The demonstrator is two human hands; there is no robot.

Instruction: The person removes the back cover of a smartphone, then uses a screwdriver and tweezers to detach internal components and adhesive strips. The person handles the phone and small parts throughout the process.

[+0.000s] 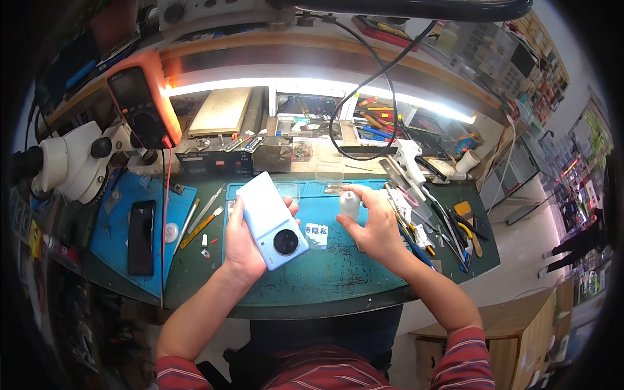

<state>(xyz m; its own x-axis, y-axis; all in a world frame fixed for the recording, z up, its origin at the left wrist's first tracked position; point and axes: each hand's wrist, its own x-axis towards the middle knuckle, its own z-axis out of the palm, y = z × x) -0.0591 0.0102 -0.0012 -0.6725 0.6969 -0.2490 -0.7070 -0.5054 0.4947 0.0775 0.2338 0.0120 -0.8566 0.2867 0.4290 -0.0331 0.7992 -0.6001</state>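
Head view: leftmost, a dark phone (141,237) lies on a blue mat (113,252); your left hand (242,244) holds a pale blue phone (260,208), camera bump (286,242) up, above the middle mat (325,283); rightward, a small translucent bottle (349,206) sits pinched in your right hand (378,227).

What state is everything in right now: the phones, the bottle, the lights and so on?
Blue phone: held in the left hand, tilted, camera side showing.
Bottle: gripped by the right hand; how full, I cannot tell.
Black phone: lying on the mat, nothing lit.
Light strip: on.
Multimeter: propped up, display dark.
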